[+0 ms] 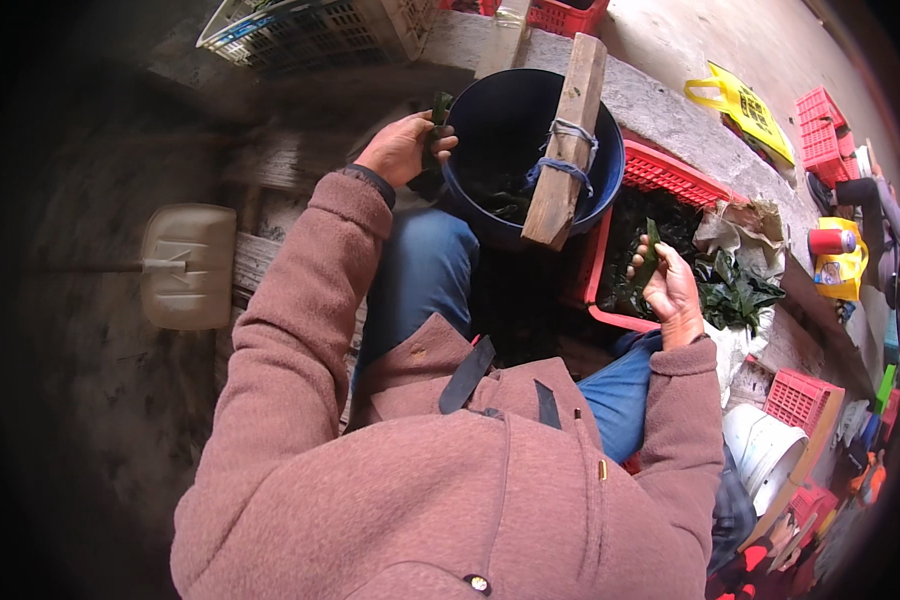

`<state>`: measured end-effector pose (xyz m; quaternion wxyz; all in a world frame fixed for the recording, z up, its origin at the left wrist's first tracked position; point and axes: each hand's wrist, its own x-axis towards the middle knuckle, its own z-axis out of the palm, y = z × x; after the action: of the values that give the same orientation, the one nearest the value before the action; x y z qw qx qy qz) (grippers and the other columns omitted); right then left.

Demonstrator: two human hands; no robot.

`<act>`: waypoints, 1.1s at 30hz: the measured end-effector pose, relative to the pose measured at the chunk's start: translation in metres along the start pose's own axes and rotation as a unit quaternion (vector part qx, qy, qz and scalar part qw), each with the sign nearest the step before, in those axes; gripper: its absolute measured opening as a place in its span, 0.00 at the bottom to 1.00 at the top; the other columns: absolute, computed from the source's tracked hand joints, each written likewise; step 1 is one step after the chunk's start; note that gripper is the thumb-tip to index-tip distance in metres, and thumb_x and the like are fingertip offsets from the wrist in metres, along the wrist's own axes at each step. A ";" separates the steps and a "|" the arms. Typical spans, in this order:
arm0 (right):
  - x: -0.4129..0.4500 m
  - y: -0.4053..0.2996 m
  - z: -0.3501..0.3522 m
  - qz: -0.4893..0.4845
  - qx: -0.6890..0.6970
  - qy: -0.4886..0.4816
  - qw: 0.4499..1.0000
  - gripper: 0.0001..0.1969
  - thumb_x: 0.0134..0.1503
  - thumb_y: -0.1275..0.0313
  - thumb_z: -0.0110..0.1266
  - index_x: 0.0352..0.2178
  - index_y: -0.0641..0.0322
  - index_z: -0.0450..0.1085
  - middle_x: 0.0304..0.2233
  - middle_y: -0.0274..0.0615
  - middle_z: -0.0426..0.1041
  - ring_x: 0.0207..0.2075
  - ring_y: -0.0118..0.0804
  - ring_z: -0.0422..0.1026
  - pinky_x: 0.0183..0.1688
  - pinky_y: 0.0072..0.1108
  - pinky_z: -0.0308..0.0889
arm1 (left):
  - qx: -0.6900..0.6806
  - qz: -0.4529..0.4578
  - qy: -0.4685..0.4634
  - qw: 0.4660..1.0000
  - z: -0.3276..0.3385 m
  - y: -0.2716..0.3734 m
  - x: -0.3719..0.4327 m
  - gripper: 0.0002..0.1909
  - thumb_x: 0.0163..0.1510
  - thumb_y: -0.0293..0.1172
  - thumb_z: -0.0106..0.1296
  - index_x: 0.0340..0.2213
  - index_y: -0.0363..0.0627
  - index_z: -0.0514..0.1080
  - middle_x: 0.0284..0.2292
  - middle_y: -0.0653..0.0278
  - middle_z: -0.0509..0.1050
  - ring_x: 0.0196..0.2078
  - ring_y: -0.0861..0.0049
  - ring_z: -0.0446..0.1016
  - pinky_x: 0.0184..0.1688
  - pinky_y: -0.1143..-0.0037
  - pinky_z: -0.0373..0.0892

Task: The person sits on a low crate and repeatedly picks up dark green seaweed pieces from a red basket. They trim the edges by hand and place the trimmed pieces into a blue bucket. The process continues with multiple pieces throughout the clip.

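My left hand (411,148) is at the left rim of a deep blue bucket (461,201), pinching a dark green, kelp-like strip (440,109). Between the fingers of my right hand (669,283) is another dark green strip (649,259), held upright above a red plastic crate (671,172). Dark, wet-looking leafy pieces (654,214) fill much of that crate. Across the bucket's right side lies a wooden block (579,97) with blue cloth (562,166) tied around it. A few green pieces show inside the bucket, whose bottom is mostly in shadow.
Green leafy pieces (736,291) lie on a whitish woven sack (750,232) beside the red crate. A broad shovel (189,292) rests at left. Beyond are a pale crate (345,30), a yellow bag (754,112) and a white bucket (757,450). People sit along the right edge.
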<state>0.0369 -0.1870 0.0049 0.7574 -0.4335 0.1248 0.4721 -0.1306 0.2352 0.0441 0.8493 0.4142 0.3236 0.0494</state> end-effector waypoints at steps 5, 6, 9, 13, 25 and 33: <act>-0.029 0.011 -0.006 -0.045 -0.044 0.073 0.995 0.05 0.56 0.74 0.47 0.35 0.59 0.66 0.27 0.36 0.71 0.28 0.32 0.70 0.33 0.28 0.68 | 0.104 0.080 0.095 0.987 -0.029 0.016 -0.024 0.25 0.56 0.24 0.44 0.55 0.37 0.54 0.39 0.53 0.72 0.34 0.72 0.73 0.33 0.76 0.71; -0.033 0.012 -0.006 -0.044 -0.044 0.058 0.996 0.05 0.56 0.75 0.47 0.35 0.60 0.66 0.27 0.36 0.71 0.28 0.31 0.70 0.32 0.28 0.69 | 0.123 0.088 0.111 0.982 -0.032 0.020 -0.026 0.26 0.56 0.24 0.46 0.55 0.34 0.55 0.39 0.53 0.72 0.33 0.74 0.73 0.33 0.78 0.71; -0.040 0.017 -0.008 -0.035 -0.051 0.081 0.995 0.04 0.56 0.75 0.45 0.34 0.60 0.66 0.28 0.36 0.71 0.28 0.31 0.71 0.32 0.27 0.69 | 0.121 0.105 0.103 0.982 -0.026 0.026 -0.026 0.24 0.55 0.23 0.48 0.52 0.35 0.58 0.37 0.57 0.73 0.35 0.73 0.72 0.35 0.75 0.69; -0.039 0.016 -0.020 -0.087 -0.140 0.086 0.983 0.07 0.56 0.72 0.45 0.35 0.62 0.67 0.28 0.41 0.71 0.25 0.33 0.71 0.26 0.24 0.69 | 0.270 0.166 0.069 0.946 0.011 0.027 -0.014 0.25 0.54 0.37 0.52 0.50 0.37 0.64 0.43 0.59 0.71 0.45 0.73 0.68 0.45 0.71 0.65; -0.037 0.052 -0.010 -0.109 -0.136 0.104 0.979 0.08 0.52 0.78 0.51 0.35 0.61 0.65 0.32 0.40 0.72 0.34 0.37 0.73 0.40 0.32 0.71 | 0.293 0.177 -0.106 0.934 0.121 -0.063 -0.066 0.11 0.57 0.33 0.47 0.36 0.39 0.74 0.34 0.63 0.76 0.35 0.80 0.74 0.36 0.80 0.70; 0.025 0.105 -0.034 -0.310 -0.630 0.304 0.644 0.13 0.45 0.63 0.59 0.27 0.63 0.73 0.24 0.42 0.75 0.26 0.33 0.73 0.32 0.25 0.67 | 0.362 0.099 -0.228 0.899 0.156 -0.100 -0.053 0.12 0.59 0.32 0.45 0.35 0.37 0.74 0.31 0.65 0.76 0.31 0.84 0.74 0.34 0.83 0.70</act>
<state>-0.0284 -0.1793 -0.0866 0.3224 -0.9387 -0.1212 0.0161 -0.0981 0.0469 0.0673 0.6821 0.7228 0.0739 -0.0826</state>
